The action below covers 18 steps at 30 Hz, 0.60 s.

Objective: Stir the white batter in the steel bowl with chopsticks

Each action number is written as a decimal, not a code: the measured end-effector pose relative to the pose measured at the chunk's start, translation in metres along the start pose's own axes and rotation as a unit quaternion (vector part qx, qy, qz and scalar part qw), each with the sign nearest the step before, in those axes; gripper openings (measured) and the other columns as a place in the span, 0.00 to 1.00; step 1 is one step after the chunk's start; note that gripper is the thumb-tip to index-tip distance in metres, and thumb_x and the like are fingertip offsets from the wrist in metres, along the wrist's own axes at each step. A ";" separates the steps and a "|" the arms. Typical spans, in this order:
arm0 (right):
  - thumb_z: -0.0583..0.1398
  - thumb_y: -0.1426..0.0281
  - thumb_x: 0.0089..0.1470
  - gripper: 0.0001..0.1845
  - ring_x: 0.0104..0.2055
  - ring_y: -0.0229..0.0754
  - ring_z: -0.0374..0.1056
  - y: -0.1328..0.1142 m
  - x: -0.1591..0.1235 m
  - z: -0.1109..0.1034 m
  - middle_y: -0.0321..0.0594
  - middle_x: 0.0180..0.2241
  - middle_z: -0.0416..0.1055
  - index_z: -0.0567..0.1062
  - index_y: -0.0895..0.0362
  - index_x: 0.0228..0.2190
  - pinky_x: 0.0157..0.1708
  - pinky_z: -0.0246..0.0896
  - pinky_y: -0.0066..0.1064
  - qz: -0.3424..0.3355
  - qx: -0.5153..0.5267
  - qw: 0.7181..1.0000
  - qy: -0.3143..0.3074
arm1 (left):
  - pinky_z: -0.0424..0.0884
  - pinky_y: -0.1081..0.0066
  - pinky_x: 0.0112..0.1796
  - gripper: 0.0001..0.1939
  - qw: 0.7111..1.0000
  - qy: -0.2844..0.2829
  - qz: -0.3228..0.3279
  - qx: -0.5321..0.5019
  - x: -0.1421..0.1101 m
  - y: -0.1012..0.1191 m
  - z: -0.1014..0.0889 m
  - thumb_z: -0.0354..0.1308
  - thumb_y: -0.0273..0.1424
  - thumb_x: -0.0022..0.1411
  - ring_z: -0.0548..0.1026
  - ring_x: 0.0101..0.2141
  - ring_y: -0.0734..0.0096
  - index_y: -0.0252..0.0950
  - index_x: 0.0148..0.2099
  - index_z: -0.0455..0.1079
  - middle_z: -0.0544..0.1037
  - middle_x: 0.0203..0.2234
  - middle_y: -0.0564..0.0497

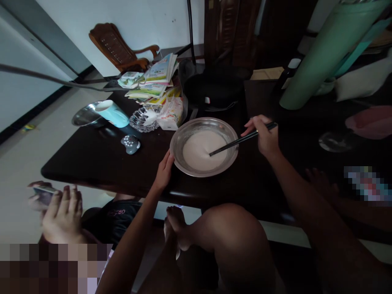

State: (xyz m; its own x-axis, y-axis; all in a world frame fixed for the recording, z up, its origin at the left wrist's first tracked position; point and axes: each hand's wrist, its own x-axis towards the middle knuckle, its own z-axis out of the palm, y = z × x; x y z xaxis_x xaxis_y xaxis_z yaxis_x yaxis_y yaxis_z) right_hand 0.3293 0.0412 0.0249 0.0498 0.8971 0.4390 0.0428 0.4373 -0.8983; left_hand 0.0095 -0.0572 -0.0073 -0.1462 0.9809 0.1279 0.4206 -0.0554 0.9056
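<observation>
Resting on the dark table (92, 157), the metal bowl (226, 131) contains a pale liquid (196, 151) and lies between the two hands. The left hand (164, 169) touches the bowl's near left side; its fingertips are partly hidden there, so whether they grip it cannot be told. The right hand (266, 134), apart from the bowl and beyond its right rim, grasps dark chopsticks (241, 139), slanted down to the left, with their tips in the liquid. Behind the bowl: a black bag (214, 92). Adjacent, at rear left: a tissue pack (172, 114), then a glass dish (142, 121). Farther left: an upright blue cup (114, 113) and a second bowl (84, 116), with a grey, white-dotted object (130, 144) nearer the front. Behind the dish: stacked books (157, 79). Rear right: a tilted green cylinder (327, 57). Far right: a pink object (370, 122). Lower left: another person's hands (63, 212), holding a phone (45, 196). Background: a wooden chair (112, 47).
</observation>
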 end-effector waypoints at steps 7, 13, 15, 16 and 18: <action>0.59 0.52 0.58 0.18 0.37 0.41 0.75 -0.007 -0.009 0.011 0.36 0.30 0.79 0.79 0.51 0.30 0.44 0.69 0.38 -0.022 -0.048 0.993 -0.106 | 0.52 0.57 0.64 0.34 1.000 0.006 0.003 0.011 0.001 0.001 0.000 0.46 0.54 0.66 0.62 0.63 0.55 0.34 0.62 0.67 0.71 0.59 0.44; 0.57 0.52 0.60 0.19 0.22 0.38 0.70 0.000 0.001 -0.003 0.32 0.18 0.72 0.76 0.52 0.28 0.30 0.68 0.34 -0.006 -0.011 1.000 0.015 | 0.51 0.59 0.64 0.34 1.000 0.004 0.008 -0.006 0.001 -0.002 0.000 0.46 0.53 0.66 0.62 0.63 0.56 0.32 0.62 0.67 0.69 0.61 0.43; 0.56 0.51 0.60 0.20 0.21 0.38 0.70 -0.001 -0.003 0.003 0.32 0.18 0.72 0.77 0.51 0.28 0.29 0.67 0.34 0.008 0.000 1.000 -0.029 | 0.51 0.59 0.64 0.34 1.000 0.003 0.007 -0.008 0.001 -0.002 0.000 0.46 0.52 0.66 0.62 0.63 0.56 0.33 0.62 0.66 0.69 0.61 0.43; 0.56 0.51 0.60 0.20 0.23 0.38 0.71 -0.002 -0.007 0.007 0.33 0.19 0.73 0.77 0.51 0.28 0.31 0.67 0.34 0.008 -0.003 0.998 -0.063 | 0.51 0.59 0.64 0.34 1.000 0.002 0.007 -0.007 0.001 -0.002 0.000 0.46 0.52 0.66 0.61 0.63 0.56 0.33 0.62 0.66 0.69 0.61 0.44; 0.56 0.53 0.60 0.19 0.31 0.40 0.73 -0.005 -0.013 0.014 0.35 0.25 0.77 0.79 0.50 0.29 0.36 0.68 0.35 -0.010 -0.029 0.992 -0.126 | 0.51 0.58 0.64 0.34 1.000 0.002 0.007 -0.005 0.001 -0.002 0.000 0.46 0.53 0.66 0.61 0.64 0.56 0.34 0.62 0.66 0.69 0.61 0.44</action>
State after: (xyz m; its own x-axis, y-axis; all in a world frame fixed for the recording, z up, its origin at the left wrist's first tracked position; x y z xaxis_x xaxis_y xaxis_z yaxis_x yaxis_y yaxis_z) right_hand 0.3143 0.0282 0.0238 -0.2030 0.8787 0.4320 0.0983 0.4573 -0.8839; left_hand 0.0086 -0.0563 -0.0088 -0.1435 0.9794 0.1422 0.4145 -0.0710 0.9073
